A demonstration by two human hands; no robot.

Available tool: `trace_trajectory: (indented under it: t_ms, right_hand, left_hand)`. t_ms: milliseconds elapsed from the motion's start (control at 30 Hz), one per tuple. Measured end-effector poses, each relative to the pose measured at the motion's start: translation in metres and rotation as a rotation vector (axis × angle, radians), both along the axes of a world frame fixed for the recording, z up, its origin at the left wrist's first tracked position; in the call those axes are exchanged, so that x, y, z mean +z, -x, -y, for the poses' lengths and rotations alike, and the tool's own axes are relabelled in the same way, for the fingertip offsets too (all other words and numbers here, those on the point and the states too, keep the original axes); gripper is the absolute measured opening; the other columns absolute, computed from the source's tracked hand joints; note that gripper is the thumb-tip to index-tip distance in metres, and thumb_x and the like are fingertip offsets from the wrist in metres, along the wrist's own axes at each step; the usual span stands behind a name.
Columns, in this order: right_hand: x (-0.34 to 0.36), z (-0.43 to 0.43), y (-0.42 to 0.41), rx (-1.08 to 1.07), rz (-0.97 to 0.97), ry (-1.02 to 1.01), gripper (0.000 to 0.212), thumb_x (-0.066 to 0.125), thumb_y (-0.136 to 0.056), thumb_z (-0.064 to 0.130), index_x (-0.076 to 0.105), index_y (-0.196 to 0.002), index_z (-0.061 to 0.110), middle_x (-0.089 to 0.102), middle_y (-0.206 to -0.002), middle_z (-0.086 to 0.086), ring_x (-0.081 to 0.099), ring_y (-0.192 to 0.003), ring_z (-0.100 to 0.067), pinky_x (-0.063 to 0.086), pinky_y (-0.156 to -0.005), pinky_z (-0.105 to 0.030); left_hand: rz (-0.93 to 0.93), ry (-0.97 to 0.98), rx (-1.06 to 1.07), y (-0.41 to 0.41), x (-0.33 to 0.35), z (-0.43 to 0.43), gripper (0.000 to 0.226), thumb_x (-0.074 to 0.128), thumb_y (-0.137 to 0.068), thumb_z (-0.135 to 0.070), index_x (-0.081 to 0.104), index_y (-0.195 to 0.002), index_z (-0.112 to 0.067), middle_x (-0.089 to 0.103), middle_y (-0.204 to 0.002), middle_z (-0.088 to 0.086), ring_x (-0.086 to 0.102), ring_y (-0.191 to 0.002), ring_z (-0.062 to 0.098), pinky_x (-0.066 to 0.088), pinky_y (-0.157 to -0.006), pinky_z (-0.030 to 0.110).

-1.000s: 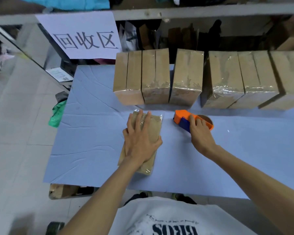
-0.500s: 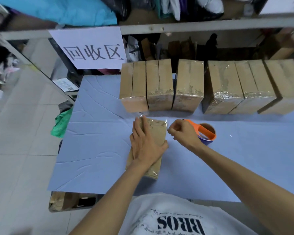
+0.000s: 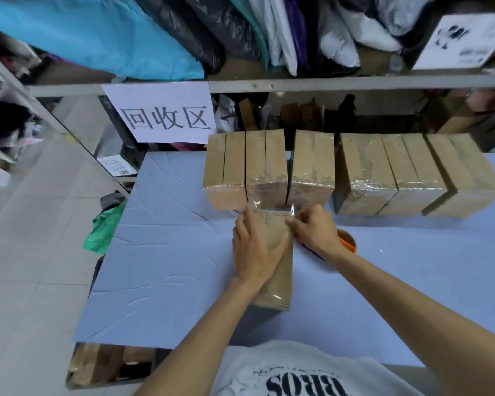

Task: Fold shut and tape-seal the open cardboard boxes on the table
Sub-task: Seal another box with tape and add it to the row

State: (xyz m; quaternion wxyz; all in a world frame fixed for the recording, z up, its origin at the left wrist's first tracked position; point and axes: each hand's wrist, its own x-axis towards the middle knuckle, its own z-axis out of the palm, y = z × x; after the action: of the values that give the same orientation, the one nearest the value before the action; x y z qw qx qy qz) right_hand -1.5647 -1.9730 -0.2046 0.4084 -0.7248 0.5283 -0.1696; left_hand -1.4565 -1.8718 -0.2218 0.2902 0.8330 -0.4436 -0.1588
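Observation:
A closed cardboard box with clear tape along its top lies in the middle of the blue table. My left hand lies flat on the box and presses it down. My right hand pinches the loose tape end at the box's far right corner. The orange tape dispenser sits on the table just behind my right wrist, mostly hidden. Nobody holds it.
Several taped boxes stand in a row at the back: a left group and a right group. A white sign hangs from the shelf rail behind them. Green cloth lies off the table's left edge.
My right hand left the tape dispenser on the table and moved left to the box's far right corner, where it now pinches the tape. My left hand stayed on the box.

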Motion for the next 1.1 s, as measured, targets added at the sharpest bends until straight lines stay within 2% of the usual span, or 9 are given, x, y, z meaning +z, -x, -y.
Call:
trace_trajectory:
  t_ms: [133, 200, 267, 433, 633, 800, 900, 967, 1100]
  right_hand:
    - [-0.002, 0.008, 0.011, -0.043, 0.075, -0.014, 0.025, 0.07, -0.088, 0.021, 0.07, -0.067, 0.006, 0.068, -0.061, -0.01, 0.068, -0.06, -0.028, 0.057, -0.063, -0.051]
    - [0.001, 0.008, 0.013, -0.037, 0.1, 0.027, 0.023, 0.069, -0.088, 0.021, 0.073, -0.07, 0.007, 0.069, -0.061, -0.008, 0.067, -0.059, -0.027, 0.056, -0.064, -0.05]
    - [0.008, 0.005, 0.013, -0.023, 0.102, 0.085, 0.02, 0.069, -0.088, 0.02, 0.075, -0.074, 0.007, 0.07, -0.061, -0.007, 0.067, -0.059, -0.023, 0.056, -0.064, -0.047]
    - [0.02, 0.004, 0.014, -0.031, 0.137, 0.163, 0.013, 0.07, -0.087, 0.019, 0.078, -0.081, 0.01, 0.071, -0.066, -0.001, 0.066, -0.061, -0.015, 0.056, -0.065, -0.044]
    - [0.022, 0.004, 0.016, -0.049, 0.237, 0.099, 0.008, 0.076, -0.082, 0.024, 0.076, -0.085, 0.017, 0.072, -0.075, 0.009, 0.068, -0.071, -0.006, 0.059, -0.071, -0.037]
    - [0.022, 0.007, 0.013, -0.106, 0.227, 0.117, 0.021, 0.077, -0.079, 0.039, 0.071, -0.084, 0.019, 0.07, -0.076, 0.011, 0.066, -0.073, -0.003, 0.058, -0.069, -0.028]
    - [0.023, 0.006, 0.012, -0.11, 0.24, 0.12, 0.018, 0.077, -0.079, 0.036, 0.074, -0.084, 0.019, 0.07, -0.076, 0.013, 0.066, -0.073, -0.001, 0.057, -0.07, -0.027]
    - [0.025, 0.007, 0.012, -0.117, 0.245, 0.128, 0.014, 0.078, -0.079, 0.031, 0.076, -0.083, 0.018, 0.07, -0.075, 0.013, 0.065, -0.072, 0.001, 0.056, -0.068, -0.026]
    - [0.03, 0.01, 0.013, -0.133, 0.318, 0.106, 0.013, 0.08, -0.077, 0.024, 0.076, -0.084, 0.013, 0.071, -0.075, 0.009, 0.065, -0.07, 0.0, 0.05, -0.062, -0.016]
  left_hand:
    - [-0.126, 0.142, 0.122, -0.006, 0.005, 0.006, 0.063, 0.061, -0.092, -0.035, 0.034, -0.144, -0.013, 0.045, -0.138, 0.003, 0.046, -0.124, 0.021, 0.042, -0.096, 0.037]
    - [-0.17, 0.226, 0.229, -0.009, 0.011, 0.009, 0.036, 0.06, -0.092, -0.028, 0.047, -0.124, -0.018, 0.054, -0.123, -0.003, 0.057, -0.11, 0.017, 0.047, -0.087, 0.035]
    - [-0.232, 0.275, 0.319, -0.014, 0.017, 0.013, 0.019, 0.061, -0.093, -0.03, 0.051, -0.106, -0.021, 0.058, -0.111, -0.007, 0.061, -0.097, 0.012, 0.048, -0.079, 0.031]
    - [-0.331, 0.351, 0.314, -0.026, 0.027, 0.018, 0.016, 0.067, -0.09, -0.031, 0.057, -0.095, -0.02, 0.065, -0.096, -0.01, 0.061, -0.085, 0.0, 0.046, -0.079, 0.026]
    - [-0.362, 0.368, 0.305, -0.03, 0.027, 0.014, 0.016, 0.071, -0.088, -0.027, 0.057, -0.094, -0.021, 0.066, -0.096, -0.009, 0.061, -0.086, 0.0, 0.046, -0.08, 0.024]
    - [-0.393, 0.348, 0.273, -0.032, 0.032, 0.016, 0.019, 0.073, -0.086, -0.023, 0.058, -0.095, -0.017, 0.066, -0.097, -0.006, 0.062, -0.087, 0.005, 0.04, -0.07, 0.005]
    - [-0.403, 0.359, 0.277, -0.033, 0.035, 0.015, 0.018, 0.074, -0.085, -0.022, 0.06, -0.093, -0.017, 0.067, -0.094, -0.008, 0.061, -0.082, -0.002, 0.041, -0.069, 0.004]
    - [-0.418, 0.376, 0.272, -0.033, 0.038, 0.014, 0.016, 0.076, -0.083, -0.021, 0.062, -0.09, -0.018, 0.068, -0.089, -0.01, 0.061, -0.077, -0.006, 0.045, -0.07, 0.008]
    - [-0.445, 0.441, 0.28, -0.032, 0.043, 0.016, 0.013, 0.077, -0.082, -0.017, 0.066, -0.088, -0.016, 0.069, -0.087, -0.008, 0.062, -0.076, -0.003, 0.051, -0.073, 0.016]
